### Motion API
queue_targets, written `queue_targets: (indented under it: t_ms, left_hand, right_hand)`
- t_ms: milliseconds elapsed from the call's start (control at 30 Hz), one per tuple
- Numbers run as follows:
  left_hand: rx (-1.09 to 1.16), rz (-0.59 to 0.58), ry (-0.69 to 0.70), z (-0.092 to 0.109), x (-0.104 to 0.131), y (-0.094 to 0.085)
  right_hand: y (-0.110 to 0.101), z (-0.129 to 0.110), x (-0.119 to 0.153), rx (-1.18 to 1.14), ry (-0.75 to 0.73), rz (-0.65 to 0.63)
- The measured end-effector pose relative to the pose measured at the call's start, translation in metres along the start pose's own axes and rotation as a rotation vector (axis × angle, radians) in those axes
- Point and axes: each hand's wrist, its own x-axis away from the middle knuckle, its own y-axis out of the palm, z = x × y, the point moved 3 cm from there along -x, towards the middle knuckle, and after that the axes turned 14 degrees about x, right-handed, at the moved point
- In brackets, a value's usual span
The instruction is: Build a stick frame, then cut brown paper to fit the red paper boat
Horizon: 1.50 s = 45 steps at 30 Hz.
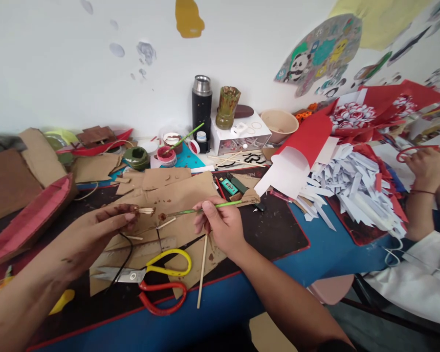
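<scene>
My left hand (pixel 122 218), with brown smears on its fingers, pinches a small bundle of short wooden sticks (pixel 145 210). In my right hand (pixel 220 220) is a paintbrush (pixel 188 211) with a green handle, its brown-coated tip (pixel 162 216) pointing left, just apart from the bundle. Beneath both hands lie stained pieces of cardboard (pixel 183 190). Scissors (pixel 135 276) with one yellow and one red handle lie partly spread below. A thin wooden stick (pixel 202 274) runs down from under my right hand; whether my fingers touch it is hidden.
A red-lined cardboard boat shape (pixel 33 215) is at left. Behind the cardboard stand paint pots (pixel 166 155), a black thermos (pixel 202 105), a brown-green vase (pixel 228 107) and a white box (pixel 242 137). Paper strips (pixel 352 186) pile up at right, near another person's hand (pixel 425 168).
</scene>
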Motion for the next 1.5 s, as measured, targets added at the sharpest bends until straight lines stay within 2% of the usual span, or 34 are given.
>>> queue_targets:
  t_ms: [133,367,567,733,967,1167,1367,1500]
  left_hand:
    - [0.109,-0.016,-0.033,0.0,0.001,0.002]
    - [0.117,0.017,-0.065,0.003,0.002,0.009]
    - [0.105,-0.037,-0.068,0.003,0.007,0.016]
    - [0.144,0.002,-0.078,0.003,0.007,0.015]
    - [0.135,-0.012,-0.067,0.004,0.007,0.022]
    - [0.123,0.012,-0.04,-0.004,0.003,0.013]
    - [0.092,-0.011,-0.03,-0.009,0.0,0.01]
    - [0.091,-0.006,-0.032,-0.013,-0.003,0.006]
  right_hand:
    - [-0.001,-0.004,-0.001,-0.035,0.007,0.021]
    - [-0.004,-0.012,-0.003,-0.141,-0.007,0.065]
    - [-0.005,-0.012,-0.004,-0.16,-0.003,0.06]
    - [-0.009,-0.01,-0.005,-0.16,0.012,0.093]
    - [-0.003,-0.011,-0.003,-0.178,0.004,0.02]
    - [-0.009,-0.01,-0.005,-0.175,0.035,0.11]
    - [-0.005,-0.008,-0.004,-0.159,0.063,0.061]
    - [-0.008,-0.007,-0.006,-0.162,0.075,0.104]
